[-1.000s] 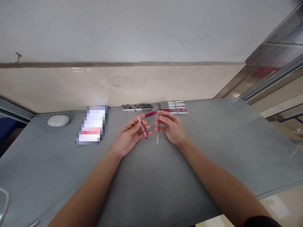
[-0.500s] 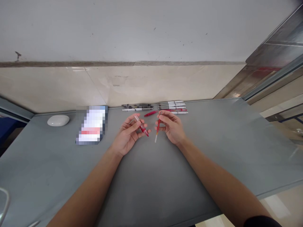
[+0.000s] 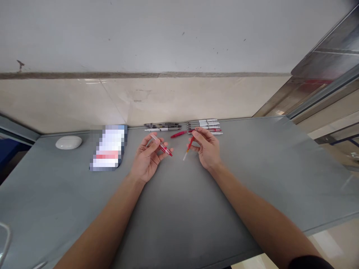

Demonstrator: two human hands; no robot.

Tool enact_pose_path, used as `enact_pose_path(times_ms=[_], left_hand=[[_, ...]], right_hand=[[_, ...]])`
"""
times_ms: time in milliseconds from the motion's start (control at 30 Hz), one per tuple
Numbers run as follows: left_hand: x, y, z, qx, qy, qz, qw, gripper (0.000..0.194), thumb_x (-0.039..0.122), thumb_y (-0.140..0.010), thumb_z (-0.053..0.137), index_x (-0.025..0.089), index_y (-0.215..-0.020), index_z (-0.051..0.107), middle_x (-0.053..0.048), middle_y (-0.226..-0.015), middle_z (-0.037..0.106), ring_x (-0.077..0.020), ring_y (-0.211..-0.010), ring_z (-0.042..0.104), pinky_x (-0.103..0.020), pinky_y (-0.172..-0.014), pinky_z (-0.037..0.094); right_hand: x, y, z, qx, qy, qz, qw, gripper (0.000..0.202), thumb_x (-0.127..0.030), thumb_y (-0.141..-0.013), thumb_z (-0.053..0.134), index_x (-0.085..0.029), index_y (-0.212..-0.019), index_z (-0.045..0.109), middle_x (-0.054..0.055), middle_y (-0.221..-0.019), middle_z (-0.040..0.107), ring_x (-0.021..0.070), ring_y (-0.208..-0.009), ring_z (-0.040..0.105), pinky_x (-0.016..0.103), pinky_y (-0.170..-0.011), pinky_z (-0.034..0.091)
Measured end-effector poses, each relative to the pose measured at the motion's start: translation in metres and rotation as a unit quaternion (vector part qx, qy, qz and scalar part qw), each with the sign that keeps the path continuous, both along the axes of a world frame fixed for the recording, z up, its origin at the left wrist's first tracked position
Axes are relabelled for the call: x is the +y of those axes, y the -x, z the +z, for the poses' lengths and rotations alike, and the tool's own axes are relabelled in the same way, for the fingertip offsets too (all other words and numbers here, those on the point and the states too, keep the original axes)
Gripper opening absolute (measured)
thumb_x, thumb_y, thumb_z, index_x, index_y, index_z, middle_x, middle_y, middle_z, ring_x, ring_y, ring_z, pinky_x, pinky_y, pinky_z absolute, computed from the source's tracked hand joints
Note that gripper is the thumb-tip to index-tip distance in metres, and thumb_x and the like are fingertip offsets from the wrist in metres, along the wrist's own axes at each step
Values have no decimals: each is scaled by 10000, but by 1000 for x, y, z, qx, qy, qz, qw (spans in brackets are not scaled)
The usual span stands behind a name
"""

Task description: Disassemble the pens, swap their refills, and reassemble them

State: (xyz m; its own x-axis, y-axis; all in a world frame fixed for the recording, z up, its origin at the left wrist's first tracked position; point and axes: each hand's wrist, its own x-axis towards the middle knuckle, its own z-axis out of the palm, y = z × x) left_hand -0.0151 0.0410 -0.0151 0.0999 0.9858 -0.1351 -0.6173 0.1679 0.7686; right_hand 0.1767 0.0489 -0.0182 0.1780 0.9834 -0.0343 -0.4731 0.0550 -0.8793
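Note:
My left hand (image 3: 147, 157) is closed on a clear and red pen barrel (image 3: 165, 149), which slants down to the right. In my right hand (image 3: 206, 149) a thin red ink refill (image 3: 190, 144) is pinched near its upper end, its pale translucent end pointing down to the left. The two hands are apart above the grey table. Just beyond them, between the hands, lies a red pen part (image 3: 178, 134). Several white pens (image 3: 203, 124) and a red pen (image 3: 215, 130) lie behind my right hand, partly covered by it.
Dark and white pens (image 3: 162, 127) lie by the wall behind my left hand. A blurred-out phone (image 3: 109, 147) and a white mouse (image 3: 68, 142) are on the table (image 3: 179, 216) at left. A white cable (image 3: 8, 239) shows at the lower left edge.
My left hand has shifted slightly left with the barrel, which is now tilted flatter. My right hand has moved up a little with the refill, farther from the barrel.

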Motion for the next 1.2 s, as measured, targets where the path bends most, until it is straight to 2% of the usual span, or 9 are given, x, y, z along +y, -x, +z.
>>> enact_pose_path(times_ms=[200, 367, 500, 700, 967, 1067, 1200], left_hand=[[-2, -2, -1, 23, -45, -30, 998, 256, 177, -777, 729, 245, -1008, 644, 0, -886, 652, -154, -828, 642, -439, -789, 596], [-5, -5, 0, 77, -59, -60, 993, 252, 183, -755, 748, 217, -998, 691, -13, -867, 659, -167, -863, 641, -413, -842, 570], [-7, -6, 1, 84, -67, -71, 992, 209, 178, -753, 747, 209, -956, 710, -11, -867, 668, -163, -852, 644, -385, -829, 565], [-7, -7, 4, 84, -52, -65, 993, 230, 187, -730, 765, 204, -955, 718, -24, -868, 689, -176, -819, 661, -388, -793, 570], [-2, -3, 1, 24, -14, -41, 999, 267, 178, -775, 728, 209, -1035, 675, -14, -909, 674, -149, -822, 655, -447, -855, 576], [0, -1, 1, 14, 14, -28, 999, 270, 172, -789, 714, 203, -1051, 658, -15, -925, 673, -145, -835, 658, -440, -868, 576], [-1, -1, 2, 6, 12, -32, 999, 293, 172, -786, 718, 194, -1068, 640, -14, -904, 667, -140, -810, 656, -435, -860, 578]], right_hand=[[1, 1, -1, -9, 1, 7, 1000, 255, -340, -662, 788, -240, -851, 650, -12, -879, 608, 114, -683, 612, 335, -644, 605], [-1, 1, 0, -20, -10, 27, 999, 249, -338, -673, 781, -237, -854, 643, -18, -858, 595, 116, -682, 619, 311, -633, 596], [-3, 2, 2, -27, -16, 40, 999, 227, -332, -680, 773, -242, -843, 645, -22, -853, 601, 117, -681, 624, 305, -621, 596], [-7, 2, 7, -6, -22, 87, 996, 169, -307, -690, 762, -249, -818, 669, -31, -836, 614, 115, -669, 618, 318, -608, 601], [-9, -1, 8, -3, -3, 126, 992, 157, -296, -704, 756, -234, -837, 699, -31, -798, 625, 92, -611, 597, 275, -555, 590], [-9, -2, 7, 0, 1, 128, 992, 166, -299, -707, 757, -234, -849, 700, -32, -806, 632, 93, -622, 609, 262, -551, 587], [-10, 0, 7, -5, 9, 106, 994, 206, -310, -689, 776, -239, -866, 698, -30, -824, 649, 102, -646, 631, 285, -598, 596]])
